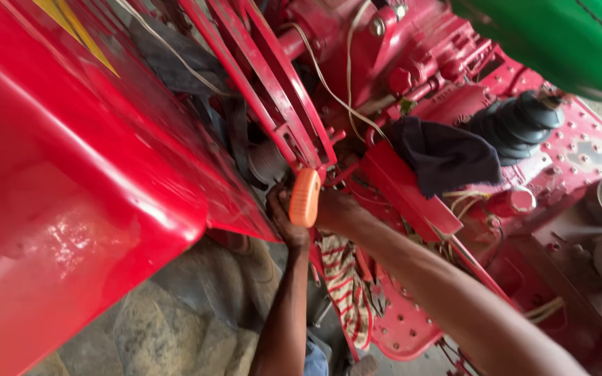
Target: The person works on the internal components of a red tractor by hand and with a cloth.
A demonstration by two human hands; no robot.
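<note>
Glossy red metal fender (71,174); smooth orange plastic handle (305,198); dark cloth rag (447,157).

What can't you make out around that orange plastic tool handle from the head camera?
- Orange plastic tool handle: its working end is hidden behind the red metal bracket.
- Left hand: fingertips hidden behind the handle.
- Right hand: fingers hidden behind the handle, grip unclear.
- Striped red-and-white cloth: partly covered by the right forearm.
- Green panel: cut off by the top edge.
</note>
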